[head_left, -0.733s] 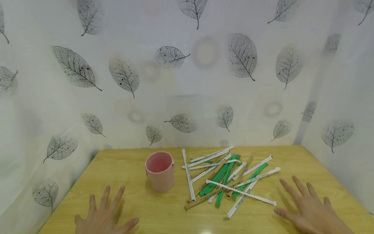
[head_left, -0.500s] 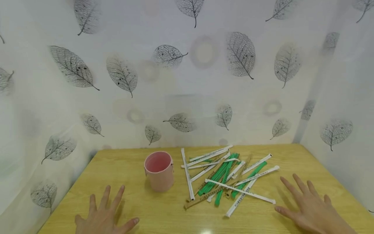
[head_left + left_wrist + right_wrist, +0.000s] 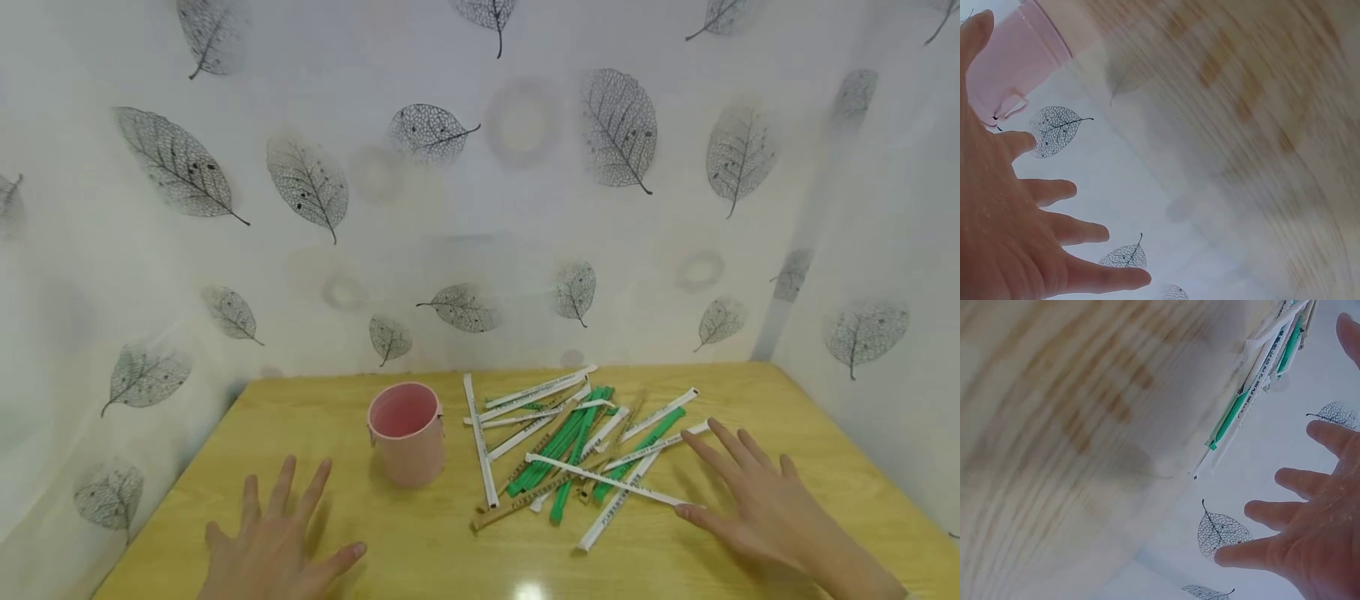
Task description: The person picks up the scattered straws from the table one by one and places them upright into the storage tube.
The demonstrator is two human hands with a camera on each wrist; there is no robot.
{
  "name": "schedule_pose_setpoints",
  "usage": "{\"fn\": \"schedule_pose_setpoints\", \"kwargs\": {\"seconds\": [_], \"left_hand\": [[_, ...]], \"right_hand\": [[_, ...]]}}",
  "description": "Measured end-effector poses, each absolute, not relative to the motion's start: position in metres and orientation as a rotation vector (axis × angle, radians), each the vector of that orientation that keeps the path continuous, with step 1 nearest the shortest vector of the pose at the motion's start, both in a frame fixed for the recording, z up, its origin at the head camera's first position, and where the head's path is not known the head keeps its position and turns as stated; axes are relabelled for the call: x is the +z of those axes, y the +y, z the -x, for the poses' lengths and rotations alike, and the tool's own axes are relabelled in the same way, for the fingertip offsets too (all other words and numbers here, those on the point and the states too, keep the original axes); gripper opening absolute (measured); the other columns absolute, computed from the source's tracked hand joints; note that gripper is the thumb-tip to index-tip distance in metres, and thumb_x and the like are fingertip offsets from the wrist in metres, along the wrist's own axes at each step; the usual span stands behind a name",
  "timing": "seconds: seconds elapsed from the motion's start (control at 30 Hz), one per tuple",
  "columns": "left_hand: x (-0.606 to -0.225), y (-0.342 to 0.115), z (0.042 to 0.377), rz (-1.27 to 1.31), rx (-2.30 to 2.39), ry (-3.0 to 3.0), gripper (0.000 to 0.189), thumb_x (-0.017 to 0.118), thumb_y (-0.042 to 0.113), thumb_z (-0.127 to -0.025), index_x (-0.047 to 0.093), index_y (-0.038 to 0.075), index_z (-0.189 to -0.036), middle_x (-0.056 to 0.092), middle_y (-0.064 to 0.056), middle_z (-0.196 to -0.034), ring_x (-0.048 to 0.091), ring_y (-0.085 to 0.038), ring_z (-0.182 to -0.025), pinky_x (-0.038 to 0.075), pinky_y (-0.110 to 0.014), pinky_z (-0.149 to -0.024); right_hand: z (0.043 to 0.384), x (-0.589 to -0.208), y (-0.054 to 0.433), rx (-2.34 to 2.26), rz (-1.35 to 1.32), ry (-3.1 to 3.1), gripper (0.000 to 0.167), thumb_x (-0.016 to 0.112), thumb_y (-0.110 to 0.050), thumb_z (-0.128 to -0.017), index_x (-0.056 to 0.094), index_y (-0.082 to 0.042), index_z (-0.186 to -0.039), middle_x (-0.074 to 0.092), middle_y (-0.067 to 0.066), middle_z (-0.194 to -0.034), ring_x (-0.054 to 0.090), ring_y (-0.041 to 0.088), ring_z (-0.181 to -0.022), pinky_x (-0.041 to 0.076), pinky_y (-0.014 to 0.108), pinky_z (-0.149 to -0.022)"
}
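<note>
A loose pile of wrapped drinking straws [image 3: 547, 462], in white, green and brown paper sleeves, lies right of centre on the table. Left of it stands a pink bucket [image 3: 408, 450], upright, with small handle ears at its sides. My left hand [image 3: 270, 537] has its fingers spread over the table, in front and to the left of the bucket. In the left wrist view the bucket [image 3: 1016, 59] shows beyond the thumb. My right hand [image 3: 765, 508] is spread at the pile's right edge, its fingertips overlapping the ends of two white straws. Both hands hold nothing.
The wood-grain table [image 3: 300, 425] is enclosed at the back and sides by a pale curtain [image 3: 480, 208] printed with leaf skeletons. In the right wrist view, straws [image 3: 1260, 381] extend along the table's surface.
My right hand has moved left and slightly up to the straws' edge. My left hand has shifted a little right and upward. The view has tilted slightly; bucket and straws stay in place.
</note>
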State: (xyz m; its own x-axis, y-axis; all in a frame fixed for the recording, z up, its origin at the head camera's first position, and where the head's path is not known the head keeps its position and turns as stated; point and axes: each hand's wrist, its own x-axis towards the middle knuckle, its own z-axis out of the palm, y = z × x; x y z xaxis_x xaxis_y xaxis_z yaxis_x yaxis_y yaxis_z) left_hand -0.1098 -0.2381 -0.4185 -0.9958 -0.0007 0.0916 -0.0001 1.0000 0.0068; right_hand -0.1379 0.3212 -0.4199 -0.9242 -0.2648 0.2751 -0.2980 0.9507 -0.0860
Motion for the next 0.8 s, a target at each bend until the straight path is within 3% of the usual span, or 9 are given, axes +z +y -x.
{"fn": "schedule_pose_setpoints", "kwargs": {"seconds": [0.17, 0.33, 0.5, 0.57, 0.67, 0.8], "left_hand": [[-0.415, -0.234, 0.112, 0.028, -0.002, -3.024, 0.112, 0.045, 0.097, -0.074, 0.029, 0.029, -0.162, 0.031, -0.027, -0.163, 0.027, -0.072, -0.137, 0.027, -0.095, -0.083], [-0.408, -0.229, 0.118, 0.094, -0.156, -2.925, 0.106, 0.055, 0.087, -0.080, 0.031, 0.023, -0.161, 0.038, -0.024, -0.160, 0.039, -0.065, -0.135, 0.038, -0.087, -0.087], [-0.384, -0.206, 0.138, 0.091, -0.606, -2.845, 0.101, 0.062, 0.073, -0.088, 0.027, 0.014, -0.162, 0.037, -0.020, -0.161, 0.045, -0.052, -0.138, 0.045, -0.074, -0.096], [-0.375, -0.196, 0.148, 0.061, -0.720, -2.819, 0.101, 0.062, 0.072, -0.089, 0.026, 0.011, -0.162, 0.037, -0.020, -0.161, 0.044, -0.050, -0.140, 0.044, -0.073, -0.101], [-0.371, -0.185, 0.163, 0.052, -0.831, -2.792, 0.104, 0.064, 0.071, -0.088, 0.027, 0.006, -0.160, 0.035, -0.022, -0.161, 0.041, -0.050, -0.142, 0.041, -0.072, -0.107], [-0.374, -0.176, 0.178, 0.061, -0.962, -2.795, 0.110, 0.069, 0.071, -0.084, 0.028, 0.002, -0.159, 0.033, -0.023, -0.161, 0.042, -0.049, -0.143, 0.042, -0.070, -0.109]], "right_hand": [[0.143, -0.418, 0.316, 0.153, -0.403, -2.889, 0.090, 0.073, -0.065, -0.083, 0.039, -0.025, -0.156, 0.040, 0.028, -0.156, 0.044, 0.066, -0.130, 0.027, 0.094, -0.087], [0.150, -0.414, 0.299, 0.196, -0.476, -2.927, 0.086, 0.070, -0.067, -0.085, 0.048, -0.018, -0.152, 0.044, 0.025, -0.155, 0.050, 0.058, -0.131, 0.034, 0.087, -0.092], [0.166, -0.409, 0.270, 0.342, -0.705, -2.875, 0.064, 0.070, -0.056, -0.092, 0.063, -0.014, -0.140, 0.062, 0.016, -0.140, 0.065, 0.038, -0.119, 0.054, 0.062, -0.094], [0.174, -0.409, 0.259, 0.374, -0.827, -2.836, 0.051, 0.071, -0.047, -0.094, 0.067, -0.014, -0.133, 0.068, 0.011, -0.131, 0.070, 0.029, -0.109, 0.060, 0.048, -0.087], [0.184, -0.410, 0.244, 0.355, -0.989, -2.731, 0.036, 0.075, -0.035, -0.093, 0.073, -0.014, -0.122, 0.072, 0.004, -0.117, 0.071, 0.017, -0.094, 0.061, 0.033, -0.076], [0.195, -0.413, 0.226, 0.314, -1.093, -2.600, 0.031, 0.080, -0.030, -0.089, 0.075, -0.011, -0.113, 0.071, 0.001, -0.107, 0.066, 0.012, -0.089, 0.059, 0.030, -0.073]]}}
